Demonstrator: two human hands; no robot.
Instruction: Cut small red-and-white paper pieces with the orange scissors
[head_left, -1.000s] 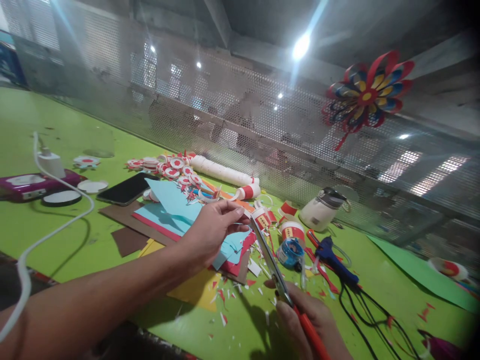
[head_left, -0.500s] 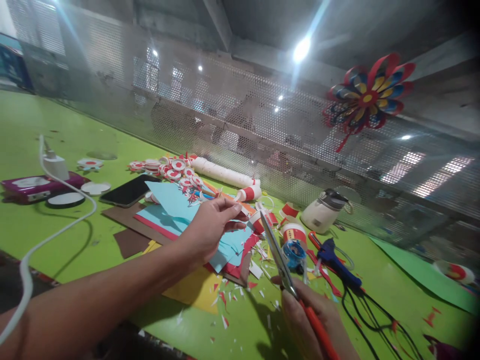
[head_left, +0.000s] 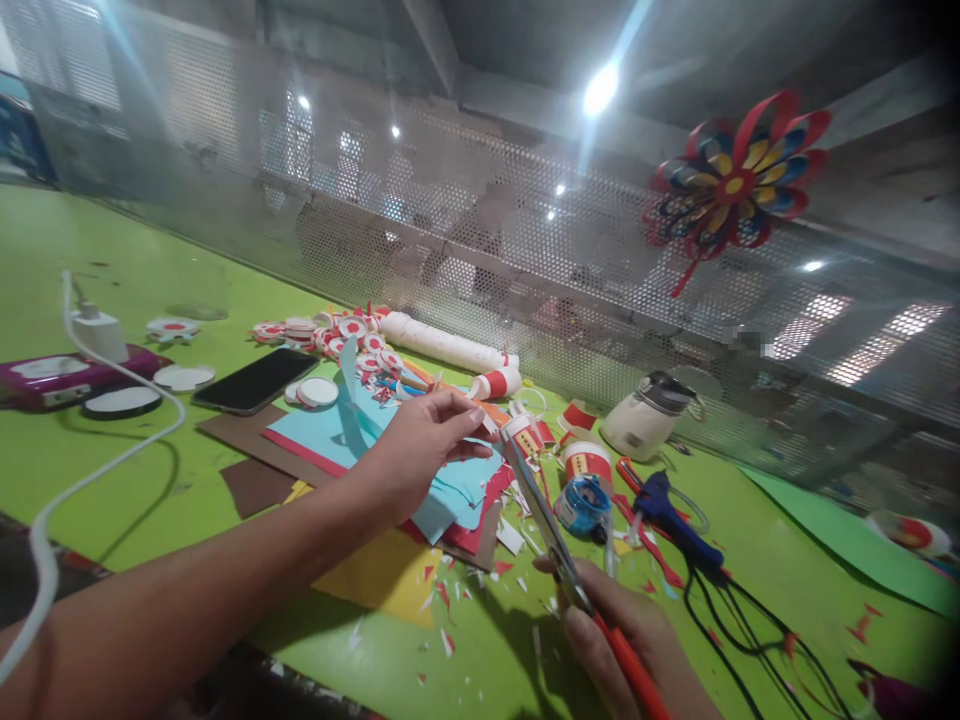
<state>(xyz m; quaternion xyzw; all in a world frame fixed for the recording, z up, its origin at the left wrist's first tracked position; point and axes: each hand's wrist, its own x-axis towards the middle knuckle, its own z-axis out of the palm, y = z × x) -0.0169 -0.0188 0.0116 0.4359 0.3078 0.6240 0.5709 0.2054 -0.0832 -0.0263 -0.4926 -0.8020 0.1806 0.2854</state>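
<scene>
My left hand [head_left: 421, 450] reaches over a stack of light blue and red paper sheets [head_left: 352, 440] and pinches a small piece of paper between thumb and fingers; the piece is too small to name. My right hand [head_left: 622, 645] grips red-handled scissors [head_left: 559, 550] at the lower middle, blades pointing up towards the left hand's fingertips. Tiny red and white paper scraps [head_left: 465, 590] lie on the green table [head_left: 112, 490] below both hands.
A black phone [head_left: 255, 380], a charger and white cable [head_left: 94, 335], a purple device [head_left: 60, 372], red-and-white paper discs [head_left: 345, 335], a white tube [head_left: 442, 345], a blue glue gun [head_left: 671, 515] with black cord, a white jar [head_left: 645, 415]. Mesh screen behind with a paper pinwheel [head_left: 739, 185].
The light blue sheet under my left hand has shifted, uncovering white discs beside the phone. The scissors stay near the fingertips; both hands have barely moved.
</scene>
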